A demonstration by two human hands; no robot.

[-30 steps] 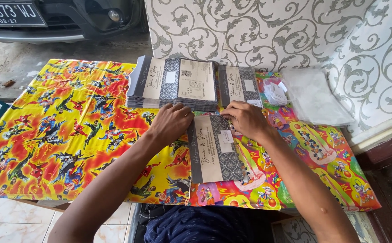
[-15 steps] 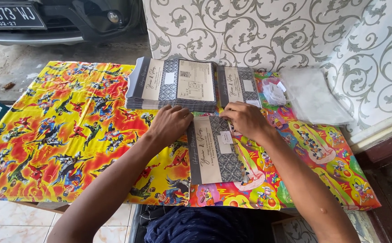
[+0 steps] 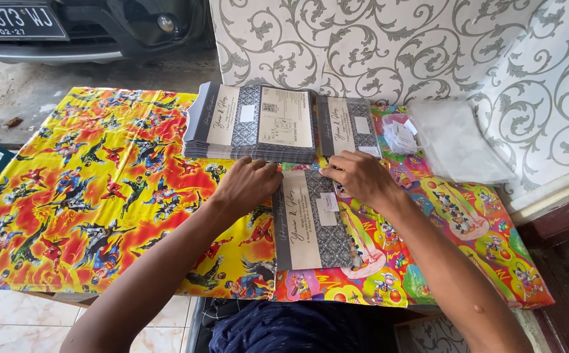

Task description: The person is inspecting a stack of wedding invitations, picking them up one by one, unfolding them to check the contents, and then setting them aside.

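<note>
A low table point(image 3: 68, 196) under bright cartoon-print wrapping paper, against a scroll-patterned wall point(image 3: 376, 46): invitation cards being handled one at a time

A single grey-and-cream card point(image 3: 310, 222) lies flat near the table's front edge, and both hands rest on its top end; the left hand point(image 3: 248, 186) is curled loosely with knuckles down at the card's left corner, gripping nothing I can make out, while the right hand point(image 3: 360, 176) pinches at the upper right edge, fingertips closed on it. Just behind sit a thick stack of matching cards point(image 3: 252, 124), a smaller pile point(image 3: 348, 125) and clear plastic sleeves point(image 3: 458, 140). By my reading the card is being squared or folded; the next move calls for steady, even pressure along that top edge
</note>
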